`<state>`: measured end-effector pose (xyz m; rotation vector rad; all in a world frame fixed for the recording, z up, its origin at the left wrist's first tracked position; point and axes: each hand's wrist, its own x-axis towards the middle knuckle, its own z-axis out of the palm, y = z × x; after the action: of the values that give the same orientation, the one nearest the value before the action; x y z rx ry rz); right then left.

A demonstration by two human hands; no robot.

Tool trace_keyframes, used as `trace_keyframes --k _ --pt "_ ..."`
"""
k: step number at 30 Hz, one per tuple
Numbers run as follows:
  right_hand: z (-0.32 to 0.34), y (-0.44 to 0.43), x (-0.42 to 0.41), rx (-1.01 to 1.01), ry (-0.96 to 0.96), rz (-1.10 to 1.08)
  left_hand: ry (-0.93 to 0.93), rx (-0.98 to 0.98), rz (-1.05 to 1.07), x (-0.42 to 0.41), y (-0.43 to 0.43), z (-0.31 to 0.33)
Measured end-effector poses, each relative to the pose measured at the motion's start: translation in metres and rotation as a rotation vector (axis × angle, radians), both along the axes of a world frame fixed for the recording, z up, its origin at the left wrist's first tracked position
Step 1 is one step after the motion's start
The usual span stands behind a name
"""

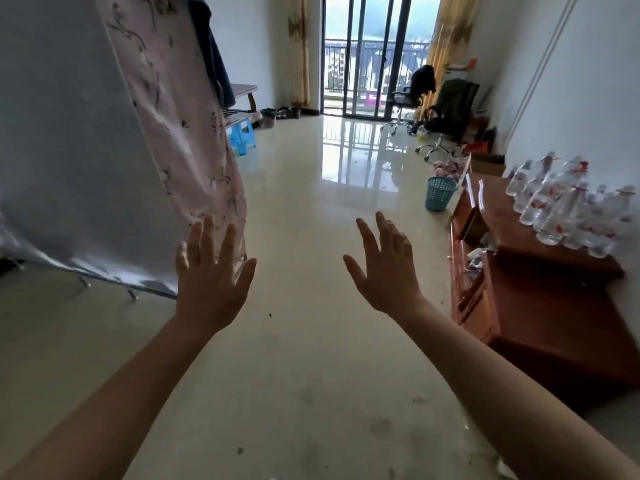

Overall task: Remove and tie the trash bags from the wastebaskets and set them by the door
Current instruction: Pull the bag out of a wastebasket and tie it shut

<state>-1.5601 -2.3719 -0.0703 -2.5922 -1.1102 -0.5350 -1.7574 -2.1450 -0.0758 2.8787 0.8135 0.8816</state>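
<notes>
A teal mesh wastebasket [440, 198] stands on the pale floor at the right, beside the brown cabinet; I see no bag in it from here. A second, dark wastebasket [268, 118] sits far back on the left near the wall, its contents too small to make out. My left hand [211, 275] and my right hand [386, 268] are both stretched forward at mid-height, fingers spread, holding nothing. Both are well short of either basket.
A fabric-covered wardrobe [114, 150] fills the left side. A brown cabinet [540, 282] with several water bottles [568, 209] lines the right wall. Two office chairs [446, 116], a blue stool [242, 136] and a glass balcony door [367, 57] lie ahead. Shiny tile floor runs down the middle.
</notes>
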Motion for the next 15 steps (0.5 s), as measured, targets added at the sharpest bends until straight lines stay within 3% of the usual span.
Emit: trace_keyframes --k 7,15 --pt "-0.008 0.143 0.108 -0.035 -0.016 0.042 0.012 -0.043 0.005 0.106 0.132 -0.005" --pt "-0.011 0.237 0.241 0.000 0.002 0.014 0.062 -0.048 -0.026 0.262 0.235 0.003"
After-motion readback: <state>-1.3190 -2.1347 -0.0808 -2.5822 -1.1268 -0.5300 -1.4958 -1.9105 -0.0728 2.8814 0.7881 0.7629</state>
